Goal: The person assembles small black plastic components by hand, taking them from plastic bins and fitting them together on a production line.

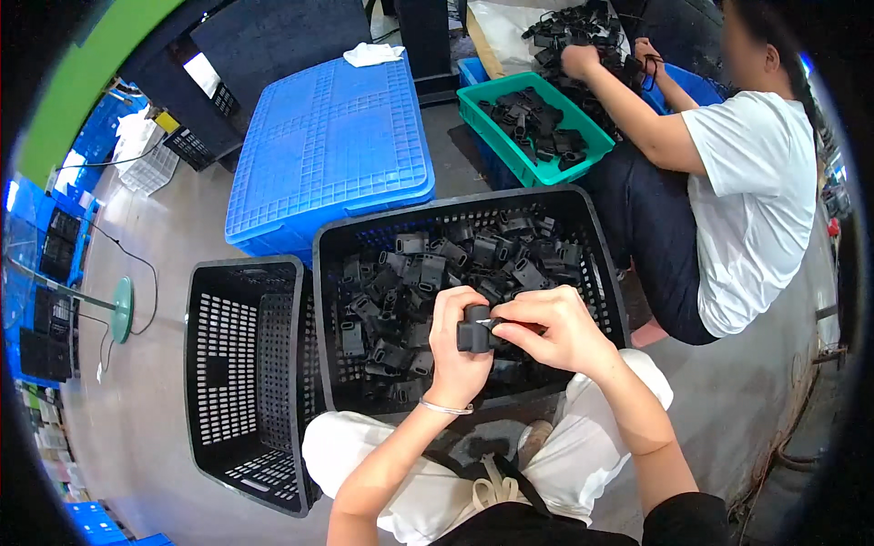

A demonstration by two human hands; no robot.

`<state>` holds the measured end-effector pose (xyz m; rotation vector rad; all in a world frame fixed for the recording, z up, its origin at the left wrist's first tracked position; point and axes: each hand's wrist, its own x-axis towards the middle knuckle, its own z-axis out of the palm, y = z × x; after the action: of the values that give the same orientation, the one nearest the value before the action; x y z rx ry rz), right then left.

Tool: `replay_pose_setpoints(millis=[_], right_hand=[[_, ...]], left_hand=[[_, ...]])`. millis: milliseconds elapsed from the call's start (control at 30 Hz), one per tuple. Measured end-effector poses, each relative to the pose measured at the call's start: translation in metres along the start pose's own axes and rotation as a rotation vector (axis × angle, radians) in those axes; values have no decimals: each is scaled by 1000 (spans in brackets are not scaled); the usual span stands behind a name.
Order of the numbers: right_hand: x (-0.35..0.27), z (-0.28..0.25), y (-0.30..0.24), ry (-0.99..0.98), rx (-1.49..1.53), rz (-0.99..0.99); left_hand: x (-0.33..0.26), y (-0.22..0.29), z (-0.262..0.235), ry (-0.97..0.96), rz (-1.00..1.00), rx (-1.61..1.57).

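Over a large black crate (332, 364) I hold up a small black plastic part (472, 337). My left hand (452, 355) is closed around the part, with a bracelet at its wrist. My right hand (555, 326) pinches at the part's right edge, thumb and index finger close together. A thin pale line shows by those fingertips, too small to name. Many black plastic housings (428, 273) with oval openings lie heaped in the crate below my hands.
An unfilled black crate (228, 364) stands at left, beside a blue lidded bin (328, 136). A green tray (596, 146) holds more black parts. At right a seated person (756, 209) handles a black pile (583, 45). A cable (150, 273) lies on the floor.
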<state>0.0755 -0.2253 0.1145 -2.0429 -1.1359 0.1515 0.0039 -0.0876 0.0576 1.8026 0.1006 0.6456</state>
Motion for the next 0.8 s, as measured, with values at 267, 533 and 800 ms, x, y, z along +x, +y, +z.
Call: replay_pose_setpoints(millis=[267, 533, 800], right_hand=[[7, -1, 20, 357, 195, 227], [3, 1, 5, 187, 54, 122], [-2, 10, 8, 204, -353, -87]], left_hand=[[-20, 8, 12, -279, 51, 9], [-10, -11, 1, -345, -428, -445], [-4, -3, 0, -228, -303, -105]])
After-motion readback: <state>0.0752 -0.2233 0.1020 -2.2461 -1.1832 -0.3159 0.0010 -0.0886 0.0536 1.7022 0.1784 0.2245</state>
